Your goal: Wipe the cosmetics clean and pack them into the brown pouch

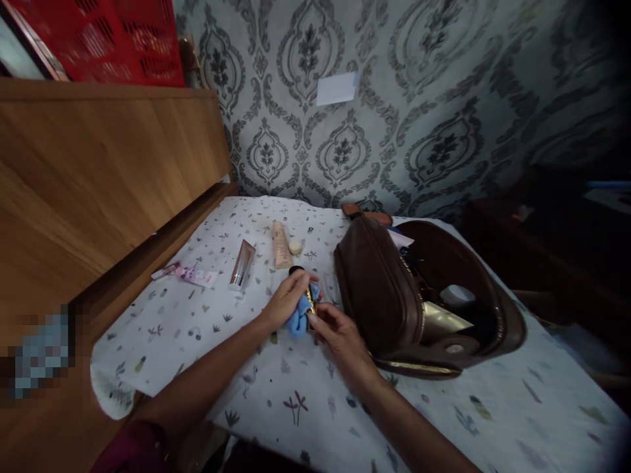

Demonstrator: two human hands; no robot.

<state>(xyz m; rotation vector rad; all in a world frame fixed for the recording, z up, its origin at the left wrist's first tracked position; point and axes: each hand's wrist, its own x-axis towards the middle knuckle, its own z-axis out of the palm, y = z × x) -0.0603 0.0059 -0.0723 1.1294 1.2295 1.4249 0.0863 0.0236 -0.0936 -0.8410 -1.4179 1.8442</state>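
Note:
Around a soft light-blue cloth [296,322], my left hand [288,299] is closed, just above the table. A shiny gold-coloured piece [310,299] shows between my hands, against the cloth. My right hand [342,335] pinches at the lower end of that gold piece with thumb and fingers; its exact kind is too small to make out. A dark round end [296,269] sticks out beyond my left fingers. Just past my hands lie a beige tube [280,245] and a small cream-coloured round lid or jar [294,246].
An open brown leather bag [377,289] stands to the right, with papers and dark items inside. Left lie a silvery tube [242,265] and a pink-and-white tube [194,276] on the patterned tablecloth [197,355]. A wooden cabinet [108,164] borders the left, carrying a red crate [123,39].

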